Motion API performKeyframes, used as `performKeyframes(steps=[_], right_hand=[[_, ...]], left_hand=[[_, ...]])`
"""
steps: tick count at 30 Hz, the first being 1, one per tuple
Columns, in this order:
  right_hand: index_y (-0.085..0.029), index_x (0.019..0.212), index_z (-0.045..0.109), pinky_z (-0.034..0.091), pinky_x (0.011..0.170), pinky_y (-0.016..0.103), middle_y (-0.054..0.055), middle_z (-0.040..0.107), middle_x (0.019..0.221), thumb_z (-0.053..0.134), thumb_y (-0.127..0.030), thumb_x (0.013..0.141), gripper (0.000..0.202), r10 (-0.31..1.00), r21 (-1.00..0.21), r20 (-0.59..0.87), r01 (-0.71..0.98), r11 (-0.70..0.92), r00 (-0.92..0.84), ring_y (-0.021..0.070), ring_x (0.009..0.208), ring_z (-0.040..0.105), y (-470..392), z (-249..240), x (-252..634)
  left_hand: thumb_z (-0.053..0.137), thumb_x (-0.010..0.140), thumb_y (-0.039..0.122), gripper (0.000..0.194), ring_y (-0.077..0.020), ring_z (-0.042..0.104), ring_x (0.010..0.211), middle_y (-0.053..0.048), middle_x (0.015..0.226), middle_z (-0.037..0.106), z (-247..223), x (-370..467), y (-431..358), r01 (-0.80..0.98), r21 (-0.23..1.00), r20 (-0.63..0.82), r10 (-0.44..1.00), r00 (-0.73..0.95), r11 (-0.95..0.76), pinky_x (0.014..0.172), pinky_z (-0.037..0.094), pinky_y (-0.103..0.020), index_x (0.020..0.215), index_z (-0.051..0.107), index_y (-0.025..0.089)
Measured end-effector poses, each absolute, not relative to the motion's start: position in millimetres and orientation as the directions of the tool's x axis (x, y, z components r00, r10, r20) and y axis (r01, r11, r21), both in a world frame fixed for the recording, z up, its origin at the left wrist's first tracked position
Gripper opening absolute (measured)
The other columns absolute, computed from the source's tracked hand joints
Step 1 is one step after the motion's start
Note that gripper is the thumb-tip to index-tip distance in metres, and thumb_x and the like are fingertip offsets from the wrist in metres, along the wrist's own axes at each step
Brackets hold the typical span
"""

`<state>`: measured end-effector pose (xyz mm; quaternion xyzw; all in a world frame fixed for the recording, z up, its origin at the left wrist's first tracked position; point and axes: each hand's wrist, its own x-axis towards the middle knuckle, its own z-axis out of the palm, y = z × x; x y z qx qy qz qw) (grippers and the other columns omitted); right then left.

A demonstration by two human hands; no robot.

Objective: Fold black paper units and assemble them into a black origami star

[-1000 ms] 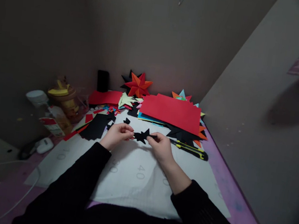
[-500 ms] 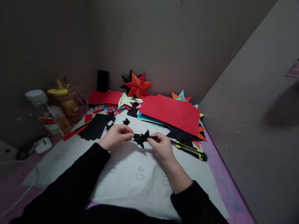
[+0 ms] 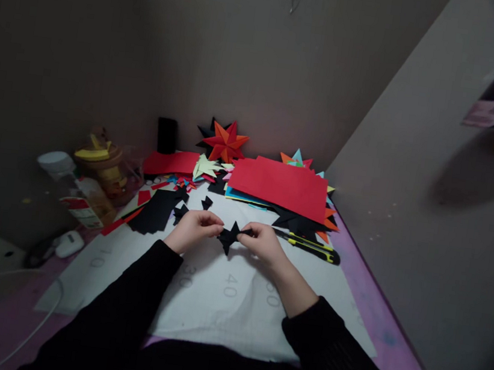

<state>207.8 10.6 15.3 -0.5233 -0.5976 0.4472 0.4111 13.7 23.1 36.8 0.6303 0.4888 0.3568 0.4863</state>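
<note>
Between my two hands is a small black folded paper star (image 3: 228, 238), its points sticking up and down. My left hand (image 3: 194, 230) pinches its left side between thumb and fingertips. On the other side, my right hand (image 3: 263, 243) grips a right-hand point, and my fingers cover part of it. Just beyond my left hand lies a small black folded paper piece (image 3: 207, 203), with more black folded pieces (image 3: 179, 212) to its left. A black-and-yellow utility knife (image 3: 311, 247) rests right of my right hand.
Red paper sheets (image 3: 281, 183) lie stacked at the back, with black sheets (image 3: 155, 212) to the left. A red-and-orange paper star (image 3: 226, 141) leans on the wall. Bottles (image 3: 59, 165), a yellow-lidded cup (image 3: 100, 156) and a white case (image 3: 69, 243) stand left. White grid sheet (image 3: 229, 322) covers the table.
The black star has tilted and dropped slightly between my hands, with one point now hanging lower. Both hands keep their pinch. The view has shifted a little.
</note>
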Motion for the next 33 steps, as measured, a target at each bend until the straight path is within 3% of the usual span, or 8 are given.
performKeyframes(steps=[14,22,25,29,33], right_hand=[[-0.013,0.066,0.063,0.030,0.045,0.021,-0.002,0.053,0.053,0.067,-0.031,0.059,0.019,0.993,-0.997,-0.029,0.071,-0.021,-0.117,0.0084,0.047,0.042,10,9,200],[-0.015,0.058,0.056,0.031,0.049,0.022,-0.004,0.049,0.050,0.065,-0.030,0.061,0.018,0.997,-0.998,0.031,0.053,0.035,-0.073,0.0081,0.048,0.039,10,5,195],[-0.015,0.058,0.057,0.031,0.050,0.022,-0.004,0.049,0.051,0.065,-0.031,0.062,0.018,0.997,-0.998,0.035,0.048,0.039,-0.072,0.0085,0.049,0.040,11,5,196],[-0.015,0.056,0.057,0.028,0.047,0.022,-0.005,0.047,0.049,0.065,-0.030,0.060,0.018,0.996,-0.998,0.013,0.057,0.018,-0.087,0.0081,0.047,0.038,10,6,196],[-0.015,0.053,0.055,0.027,0.048,0.022,-0.006,0.045,0.047,0.064,-0.030,0.061,0.019,0.992,-0.999,0.017,0.028,0.021,-0.122,0.0078,0.047,0.037,9,4,195]], left_hand=[[0.068,0.063,0.031,0.021,-0.0133,0.058,0.060,-0.003,0.067,0.066,31,28,21,0.239,0.969,0.041,0.995,0.096,-0.063,0.059,0.046,-0.025,0.076,0.066,0.014],[0.067,0.067,0.033,0.030,-0.0112,0.056,0.063,-0.002,0.072,0.063,21,36,19,0.081,0.995,0.038,0.985,0.167,-0.052,0.059,0.043,-0.022,0.089,0.060,0.013],[0.066,0.067,0.033,0.026,-0.0115,0.056,0.067,-0.002,0.074,0.062,24,38,17,0.091,0.995,0.027,0.973,0.229,-0.049,0.062,0.043,-0.022,0.082,0.061,0.012],[0.063,0.068,0.036,0.025,-0.0075,0.044,0.050,0.004,0.053,0.048,26,40,15,0.072,0.997,-0.042,0.963,0.265,0.023,0.049,0.034,-0.020,0.064,0.053,0.013],[0.062,0.068,0.038,0.028,-0.0060,0.036,0.044,0.007,0.048,0.041,25,42,15,0.067,0.997,-0.055,0.964,0.260,0.039,0.045,0.027,-0.019,0.061,0.049,0.015]])
